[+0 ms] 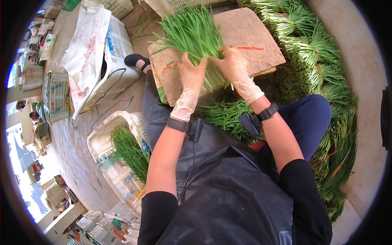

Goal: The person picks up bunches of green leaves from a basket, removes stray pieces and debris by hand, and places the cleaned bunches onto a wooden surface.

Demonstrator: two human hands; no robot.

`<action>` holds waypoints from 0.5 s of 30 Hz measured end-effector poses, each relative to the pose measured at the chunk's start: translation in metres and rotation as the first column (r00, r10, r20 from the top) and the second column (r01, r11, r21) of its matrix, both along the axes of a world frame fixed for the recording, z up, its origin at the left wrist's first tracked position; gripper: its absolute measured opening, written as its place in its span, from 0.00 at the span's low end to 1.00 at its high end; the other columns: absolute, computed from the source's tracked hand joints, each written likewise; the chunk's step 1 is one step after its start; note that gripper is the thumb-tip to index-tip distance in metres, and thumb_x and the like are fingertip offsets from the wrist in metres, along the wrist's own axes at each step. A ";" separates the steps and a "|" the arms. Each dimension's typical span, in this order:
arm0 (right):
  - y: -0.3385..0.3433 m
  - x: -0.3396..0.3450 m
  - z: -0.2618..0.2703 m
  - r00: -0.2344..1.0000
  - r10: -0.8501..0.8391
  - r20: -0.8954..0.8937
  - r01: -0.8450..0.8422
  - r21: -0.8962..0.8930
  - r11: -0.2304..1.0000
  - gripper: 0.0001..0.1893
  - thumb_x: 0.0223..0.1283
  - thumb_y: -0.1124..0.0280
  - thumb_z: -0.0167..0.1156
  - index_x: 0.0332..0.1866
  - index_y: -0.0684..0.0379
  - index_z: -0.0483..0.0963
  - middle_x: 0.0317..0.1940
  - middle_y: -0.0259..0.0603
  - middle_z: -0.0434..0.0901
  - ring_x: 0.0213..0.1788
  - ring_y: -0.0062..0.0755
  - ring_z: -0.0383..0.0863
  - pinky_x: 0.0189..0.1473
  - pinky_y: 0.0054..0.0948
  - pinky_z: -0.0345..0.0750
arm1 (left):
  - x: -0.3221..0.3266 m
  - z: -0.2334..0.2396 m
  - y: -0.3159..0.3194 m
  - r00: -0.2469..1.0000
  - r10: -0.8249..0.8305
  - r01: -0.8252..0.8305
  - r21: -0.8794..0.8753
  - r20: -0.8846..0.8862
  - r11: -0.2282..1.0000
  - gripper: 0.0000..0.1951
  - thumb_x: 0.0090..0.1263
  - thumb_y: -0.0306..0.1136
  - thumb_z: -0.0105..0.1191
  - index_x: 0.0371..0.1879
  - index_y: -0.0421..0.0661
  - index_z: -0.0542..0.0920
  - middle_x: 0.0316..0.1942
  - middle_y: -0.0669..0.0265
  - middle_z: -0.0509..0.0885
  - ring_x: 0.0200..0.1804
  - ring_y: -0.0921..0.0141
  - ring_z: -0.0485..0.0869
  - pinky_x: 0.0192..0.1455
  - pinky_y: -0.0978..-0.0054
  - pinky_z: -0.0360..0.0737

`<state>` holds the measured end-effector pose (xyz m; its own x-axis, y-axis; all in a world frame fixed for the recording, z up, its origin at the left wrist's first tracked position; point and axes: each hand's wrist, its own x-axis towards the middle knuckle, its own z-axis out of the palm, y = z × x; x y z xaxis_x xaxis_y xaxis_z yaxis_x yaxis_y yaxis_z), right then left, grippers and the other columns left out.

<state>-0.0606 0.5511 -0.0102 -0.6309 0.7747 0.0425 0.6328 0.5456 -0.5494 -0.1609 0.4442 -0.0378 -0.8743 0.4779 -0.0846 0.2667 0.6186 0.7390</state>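
Observation:
A loose bundle of green chives (196,33) lies across a worn brown board (245,27), leaf ends pointing away from me and pale stem ends towards me. My left hand (192,72), in a thin translucent glove, grips the bundle's left side. On its right side is my right hand (235,67), gloved alike, thumb and fingers against the stems. The two thumbs nearly meet over the stems. A red tie strip (249,48) sticks out to the right of the right hand; a shorter red piece (170,66) shows left of the left hand. Whatever runs beneath the bundle is hidden.
Tied chive bundles (306,52) are stacked along the right by a pale ledge (361,92). Loose chives (226,116) lie below the board. On the left stand a crate holding chives (128,150) and a crate under a white sack (87,46).

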 end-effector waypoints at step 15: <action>0.029 0.025 -0.007 0.855 -0.262 -0.447 -0.159 -0.707 0.689 0.14 0.56 0.73 0.65 0.46 0.67 0.79 0.30 0.36 0.82 0.31 0.23 0.80 0.38 0.21 0.76 | -0.005 -0.006 0.049 0.838 -0.207 0.215 -0.042 -0.504 0.976 0.41 0.57 0.57 0.63 0.66 0.45 0.68 0.68 0.44 0.64 0.70 0.48 0.60 0.71 0.51 0.59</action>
